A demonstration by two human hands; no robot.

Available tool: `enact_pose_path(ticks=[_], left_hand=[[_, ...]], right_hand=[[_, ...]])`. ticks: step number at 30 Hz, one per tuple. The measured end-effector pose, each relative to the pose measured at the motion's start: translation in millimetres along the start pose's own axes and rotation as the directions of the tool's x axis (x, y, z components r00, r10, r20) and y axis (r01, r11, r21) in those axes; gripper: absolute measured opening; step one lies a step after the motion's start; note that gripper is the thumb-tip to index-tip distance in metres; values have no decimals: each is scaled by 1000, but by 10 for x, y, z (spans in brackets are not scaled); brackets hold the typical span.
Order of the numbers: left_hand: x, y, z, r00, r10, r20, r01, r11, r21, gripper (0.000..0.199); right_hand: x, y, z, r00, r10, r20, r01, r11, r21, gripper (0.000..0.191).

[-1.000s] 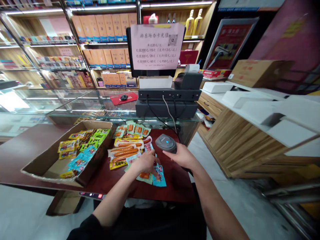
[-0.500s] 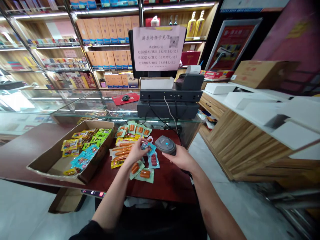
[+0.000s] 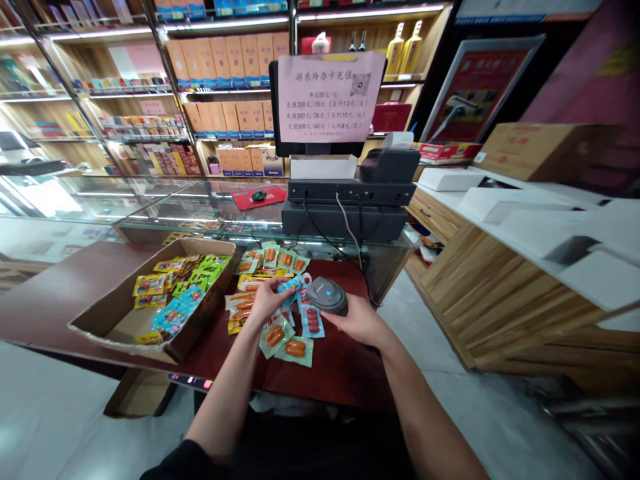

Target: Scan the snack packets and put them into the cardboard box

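My right hand (image 3: 356, 321) is wrapped round a dark grey handheld barcode scanner (image 3: 326, 296). Close to the scanner's left side, my left hand (image 3: 267, 301) pinches a small blue snack packet (image 3: 294, 285). Beneath and around my left hand lie clear packs of small sausages (image 3: 295, 348), a pack of dark red sausages (image 3: 313, 320) and long sausages in wrappers (image 3: 241, 305). More sausage packs (image 3: 286, 259) are spread just beyond. To the left, an open cardboard box (image 3: 175, 343) holds yellow, green and blue snack packets (image 3: 173, 315).
Beyond the dark red table (image 3: 345, 377) stands a glass counter (image 3: 200, 230) with a black cash drawer (image 3: 345, 221) and a screen bearing a pink sign (image 3: 327, 100). A cable (image 3: 353, 233) hangs near the scanner. A wooden cabinet (image 3: 480, 287) stands at right.
My left hand has raised and turned the blue packet, so more of its face shows beside the scanner. The scanner has shifted slightly relative to the sausage packs. The whole view has swung a little left.
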State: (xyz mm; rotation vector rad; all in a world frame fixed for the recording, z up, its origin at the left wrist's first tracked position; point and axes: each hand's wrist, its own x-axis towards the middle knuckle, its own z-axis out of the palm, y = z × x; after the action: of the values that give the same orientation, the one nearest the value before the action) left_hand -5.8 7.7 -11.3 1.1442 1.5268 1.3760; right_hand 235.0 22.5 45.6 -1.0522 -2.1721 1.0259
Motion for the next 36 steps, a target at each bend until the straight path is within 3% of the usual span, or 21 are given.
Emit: enact_pose_path(ticks=[5, 9, 15, 18, 22, 25, 29, 32, 36], left_hand=[[18, -5, 8, 1000, 3, -12, -2, 998, 56, 36], [32, -33, -7, 999, 53, -10, -51, 989, 140, 30], [38, 13, -132, 996, 30, -80, -24, 997, 77, 36], [7, 160, -425, 989, 48, -140, -38, 997, 71, 41], [-136, 443, -1087, 945, 105, -311, -45, 980, 195, 43], [-322, 618, -1639, 898, 132, -419, 37, 927, 373, 40], [-565, 681, -2248, 902, 76, -426, 169, 845, 508, 35], [-673, 605, -2527, 884, 31, -466, 262, 792, 551, 36], [-722, 432, -2629, 917, -59, -394, 307, 736, 604, 31]], right_hand=[[5, 11, -3, 1000, -13, 18, 13, 1000, 0, 40], [-12, -71, -29, 999, 43, 19, -43, 999, -22, 38], [49, -75, -10, 999, 12, 31, -12, 1000, -15, 42], [156, -90, 57, 999, -14, 35, 15, 1000, -17, 44], [347, -216, 201, 996, -16, 85, 18, 1000, -16, 34], [498, -342, 337, 991, -39, 131, 42, 999, -21, 35], [679, -495, 542, 980, -104, 172, 118, 990, -74, 40], [770, -593, 695, 962, -152, 228, 171, 983, -66, 42], [822, -669, 844, 949, -169, 266, 194, 979, -69, 42]])
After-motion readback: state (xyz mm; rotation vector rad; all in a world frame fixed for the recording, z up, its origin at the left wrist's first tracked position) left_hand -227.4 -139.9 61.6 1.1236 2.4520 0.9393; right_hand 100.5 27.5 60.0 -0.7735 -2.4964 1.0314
